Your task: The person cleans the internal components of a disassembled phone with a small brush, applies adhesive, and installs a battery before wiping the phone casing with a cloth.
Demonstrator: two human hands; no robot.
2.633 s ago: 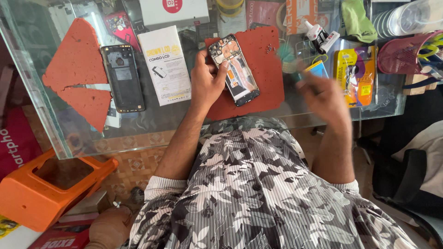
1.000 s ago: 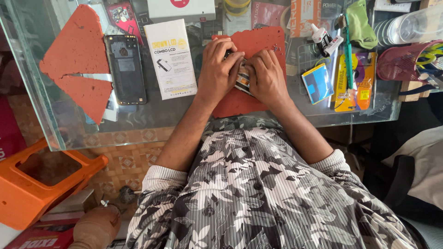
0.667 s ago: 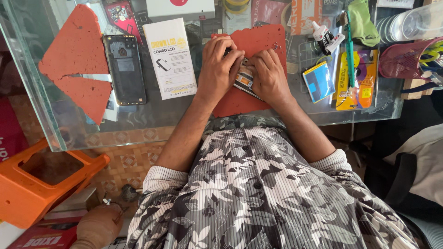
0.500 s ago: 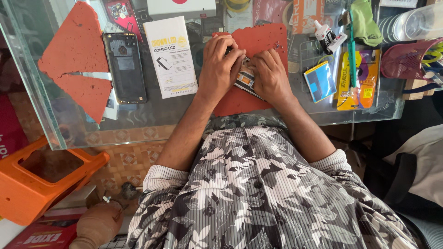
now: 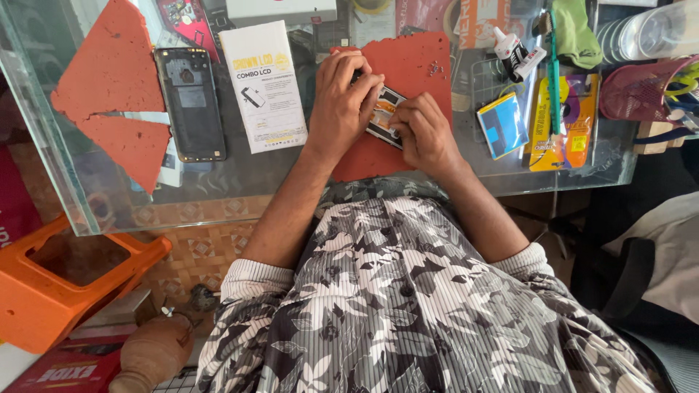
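Both of my hands rest on an opened phone (image 5: 384, 116) that lies on a red rubber mat (image 5: 408, 73) on the glass table (image 5: 240, 182). My left hand (image 5: 342, 102) covers the phone's upper part and holds it down. My right hand (image 5: 422, 131) presses its fingertips on the phone's lower part. Most of the phone is hidden under my fingers; only a strip of its inner parts shows between the hands. A few tiny screws (image 5: 435, 69) lie on the mat above my right hand.
A black phone back shell (image 5: 191, 102) and a white box (image 5: 263, 84) lie left of the mat, beside torn red mat pieces (image 5: 113, 80). A blue packet (image 5: 501, 125), glue bottle (image 5: 510, 51), green-handled tool (image 5: 555, 73) and pink basket (image 5: 641, 87) sit right. An orange stool (image 5: 65, 284) stands below.
My right hand came in from the right side of the table and joined the left on the phone. Since one second ago both hands stay there with only small finger shifts.
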